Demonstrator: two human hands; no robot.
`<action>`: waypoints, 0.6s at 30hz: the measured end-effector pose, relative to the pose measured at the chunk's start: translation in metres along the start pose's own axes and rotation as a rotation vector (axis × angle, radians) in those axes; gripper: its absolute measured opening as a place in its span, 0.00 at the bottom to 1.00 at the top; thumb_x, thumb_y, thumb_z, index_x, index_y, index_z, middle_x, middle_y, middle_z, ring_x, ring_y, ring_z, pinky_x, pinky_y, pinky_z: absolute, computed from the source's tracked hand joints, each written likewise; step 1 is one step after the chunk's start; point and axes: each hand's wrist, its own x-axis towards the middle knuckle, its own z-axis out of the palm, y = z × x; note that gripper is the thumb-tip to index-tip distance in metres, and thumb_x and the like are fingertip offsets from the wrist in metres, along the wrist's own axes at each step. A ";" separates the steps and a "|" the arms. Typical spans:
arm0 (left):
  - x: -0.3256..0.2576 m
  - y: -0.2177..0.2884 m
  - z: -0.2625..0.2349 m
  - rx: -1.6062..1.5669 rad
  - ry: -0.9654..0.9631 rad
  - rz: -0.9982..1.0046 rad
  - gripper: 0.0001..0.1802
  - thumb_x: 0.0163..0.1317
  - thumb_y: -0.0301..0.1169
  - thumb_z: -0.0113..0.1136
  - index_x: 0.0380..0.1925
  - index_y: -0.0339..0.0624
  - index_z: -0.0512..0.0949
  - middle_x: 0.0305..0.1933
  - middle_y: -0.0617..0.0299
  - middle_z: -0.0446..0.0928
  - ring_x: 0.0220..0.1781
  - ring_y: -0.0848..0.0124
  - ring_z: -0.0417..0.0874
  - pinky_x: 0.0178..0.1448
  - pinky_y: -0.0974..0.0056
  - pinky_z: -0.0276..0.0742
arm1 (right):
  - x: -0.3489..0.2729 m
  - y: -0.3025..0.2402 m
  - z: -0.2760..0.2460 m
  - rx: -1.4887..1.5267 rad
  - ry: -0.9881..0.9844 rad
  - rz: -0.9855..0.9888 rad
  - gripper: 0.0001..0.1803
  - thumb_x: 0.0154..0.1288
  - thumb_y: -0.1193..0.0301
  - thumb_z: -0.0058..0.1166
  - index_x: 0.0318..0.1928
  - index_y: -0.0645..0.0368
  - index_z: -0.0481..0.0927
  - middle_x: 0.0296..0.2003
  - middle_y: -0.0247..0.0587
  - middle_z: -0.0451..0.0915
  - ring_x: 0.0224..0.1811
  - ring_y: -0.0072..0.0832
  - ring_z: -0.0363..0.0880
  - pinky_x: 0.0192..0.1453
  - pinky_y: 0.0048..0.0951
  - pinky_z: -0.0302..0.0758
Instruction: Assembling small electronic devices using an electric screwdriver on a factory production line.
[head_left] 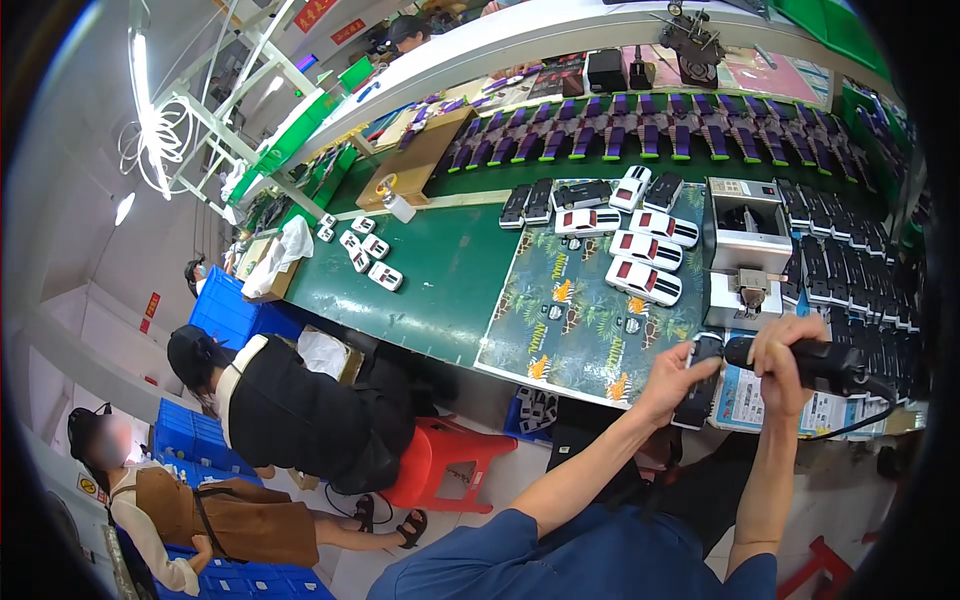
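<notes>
1. Where the green counter point(440, 270) runs across the upper frame, it carries everything else; a patterned leaf-print mat point(570, 310) lies on its near right part.
2. Two people sit at left below the counter edge, one on a red stool point(450, 465), w/ blue crates point(225, 315) beside them.
3. Grey box machine point(745, 235) stands on counter just right of the mat.
4. Rows of purple-black toy car parts point(640, 135) line the far side; black parts point(850, 270) stacked at right.
5. White toy cars point(645, 250) sit in a column on the mat; smaller white cars point(365, 250) well apart at left.
6. Right hand point(785, 360), grip closed around a black power screwdriver point(815, 362), cable trailing right.
7. Left hand point(672, 380), grip closed on a black toy car body point(698, 385), held at the near counter edge, below-right of the mat; the tool's front end is touching or just at the body's top, can't tell which.
</notes>
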 end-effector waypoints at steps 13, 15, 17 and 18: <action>0.001 0.002 -0.031 -0.226 0.049 -0.020 0.30 0.53 0.16 0.61 0.59 0.33 0.69 0.62 0.45 0.74 0.58 0.54 0.82 0.51 0.49 0.89 | 0.041 -0.020 -0.027 -0.210 0.049 -0.120 0.03 0.67 0.78 0.51 0.36 0.60 0.70 0.21 0.34 0.66 0.18 0.22 0.65 0.25 0.27 0.67; 0.003 0.004 -0.029 -0.291 -0.023 -0.029 0.31 0.53 0.14 0.58 0.60 0.34 0.67 0.64 0.40 0.72 0.59 0.46 0.81 0.52 0.46 0.88 | 0.049 -0.016 -0.029 -0.195 0.070 -0.144 0.05 0.64 0.80 0.57 0.36 0.63 0.73 0.21 0.36 0.72 0.18 0.22 0.71 0.26 0.25 0.71; 0.003 0.004 -0.027 -0.318 -0.056 -0.044 0.33 0.54 0.13 0.56 0.63 0.39 0.65 0.64 0.38 0.71 0.57 0.44 0.82 0.50 0.47 0.89 | 0.054 -0.014 -0.028 -0.188 0.091 -0.132 0.08 0.60 0.82 0.64 0.34 0.64 0.76 0.20 0.37 0.78 0.18 0.19 0.75 0.25 0.20 0.72; 0.003 0.004 -0.026 -0.337 -0.077 -0.042 0.35 0.54 0.13 0.55 0.64 0.41 0.64 0.63 0.38 0.72 0.56 0.45 0.83 0.49 0.47 0.89 | 0.056 -0.013 -0.027 -0.229 0.099 -0.117 0.08 0.59 0.81 0.65 0.33 0.64 0.77 0.20 0.36 0.78 0.18 0.18 0.75 0.24 0.18 0.71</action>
